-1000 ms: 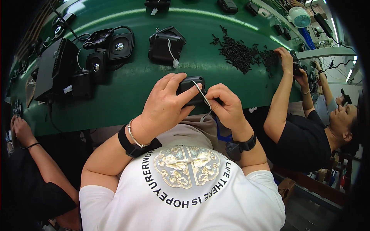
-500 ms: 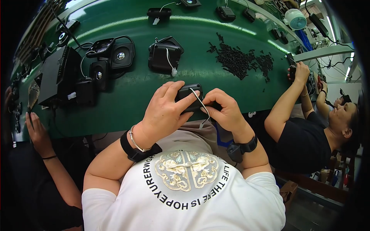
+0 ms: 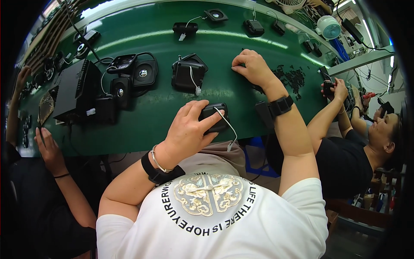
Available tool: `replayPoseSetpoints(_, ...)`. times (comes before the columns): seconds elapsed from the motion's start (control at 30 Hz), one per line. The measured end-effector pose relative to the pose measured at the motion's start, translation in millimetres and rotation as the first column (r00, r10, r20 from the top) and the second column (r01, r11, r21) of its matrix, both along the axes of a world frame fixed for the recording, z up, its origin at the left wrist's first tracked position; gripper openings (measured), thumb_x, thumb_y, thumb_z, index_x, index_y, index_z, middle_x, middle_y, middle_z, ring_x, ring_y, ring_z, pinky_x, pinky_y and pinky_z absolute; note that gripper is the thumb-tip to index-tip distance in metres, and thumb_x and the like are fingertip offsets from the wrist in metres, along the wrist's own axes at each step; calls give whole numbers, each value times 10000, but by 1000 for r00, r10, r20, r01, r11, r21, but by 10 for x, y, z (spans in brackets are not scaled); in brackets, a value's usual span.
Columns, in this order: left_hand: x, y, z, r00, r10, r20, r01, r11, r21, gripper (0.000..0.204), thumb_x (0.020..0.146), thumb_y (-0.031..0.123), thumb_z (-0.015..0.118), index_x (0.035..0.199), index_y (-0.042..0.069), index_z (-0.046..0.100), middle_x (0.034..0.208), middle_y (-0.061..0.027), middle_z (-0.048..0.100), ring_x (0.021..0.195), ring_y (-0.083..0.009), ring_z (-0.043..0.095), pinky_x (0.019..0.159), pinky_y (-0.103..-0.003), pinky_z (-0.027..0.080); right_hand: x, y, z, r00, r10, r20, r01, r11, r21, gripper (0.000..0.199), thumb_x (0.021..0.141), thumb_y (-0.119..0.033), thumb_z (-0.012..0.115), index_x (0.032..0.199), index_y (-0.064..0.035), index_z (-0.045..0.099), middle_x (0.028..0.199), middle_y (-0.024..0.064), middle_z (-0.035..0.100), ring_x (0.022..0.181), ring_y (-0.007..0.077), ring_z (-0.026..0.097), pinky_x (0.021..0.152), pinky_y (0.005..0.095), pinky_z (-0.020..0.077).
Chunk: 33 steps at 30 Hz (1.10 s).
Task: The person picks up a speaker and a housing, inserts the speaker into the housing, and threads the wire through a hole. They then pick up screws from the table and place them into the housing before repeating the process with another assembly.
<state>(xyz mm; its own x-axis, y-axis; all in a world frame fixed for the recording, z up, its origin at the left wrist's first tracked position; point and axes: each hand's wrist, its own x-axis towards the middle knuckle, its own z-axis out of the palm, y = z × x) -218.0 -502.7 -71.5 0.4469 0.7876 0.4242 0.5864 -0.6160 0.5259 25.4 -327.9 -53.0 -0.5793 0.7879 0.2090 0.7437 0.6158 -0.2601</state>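
Note:
My left hand grips a small black speaker box at the near edge of the green table, fingers over its top and thumb along its near side. From the box a white cable curves down past the edge, ending in a white plug. My right hand is stretched out over the heap of black screws, hiding much of it. Its thumb and forefinger are pinched together at the heap's left side; whatever is between them is too small to make out.
Beyond my left hand sits another black box with a white cable. Farther left are black speakers and a large black box. More speaker parts lie at the back. Co-workers' hands are at both sides.
My right hand has left the speaker box and reached forward to the screw heap. My left hand still holds the box. Another hand has appeared at the far left.

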Motion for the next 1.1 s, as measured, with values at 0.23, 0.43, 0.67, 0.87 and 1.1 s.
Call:
replayPoseSetpoints(0.23,-79,8,-14,1000,21,-16,-20,999,28,572,671,175,813,1218,193,643,1247,-181,525,1158,-371,514,992,-465,430,-337,-451,252,895,-150,-420,12,949,-314,105,867,-96,694,939,-23,669,863,56,661,804,156,632,701,280,501)
replayPoseSetpoints(0.43,-140,11,-20,997,40,-73,-36,998,50,555,682,210,798,1216,214,650,1231,-156,523,1175,-346,483,1062,-498,346,-650,-827,438,864,-37,-503,-288,782,-553,108,888,-109,701,927,-12,674,813,11,656,740,73,585,647,229,479)
replayPoseSetpoints(0.67,-112,2,-50,993,50,-102,-44,997,61,498,706,231,766,1195,245,672,1223,-144,520,1191,-324,461,1099,-513,288,-749,-761,224,901,-88,-426,-285,621,-730,140,853,-131,748,874,-7,687,738,-9,631,677,60,542,588,229,458)
replayPoseSetpoints(0.87,-124,12,-25,994,47,-103,-42,998,48,483,708,227,762,1183,256,681,1230,-142,518,1197,-322,460,1108,-523,277,-780,-784,101,898,-66,-434,-267,701,-661,162,834,-153,769,838,-15,684,724,-7,627,667,60,533,580,231,446)
replayPoseSetpoints(1.1,-150,-28,-17,993,53,-110,-56,998,-19,489,723,239,765,1202,265,672,1247,-152,508,1212,-337,458,1106,-572,263,-845,-798,170,930,8,-367,-251,744,-619,165,823,-157,775,842,-23,681,721,3,625,671,65,541,585,236,447)
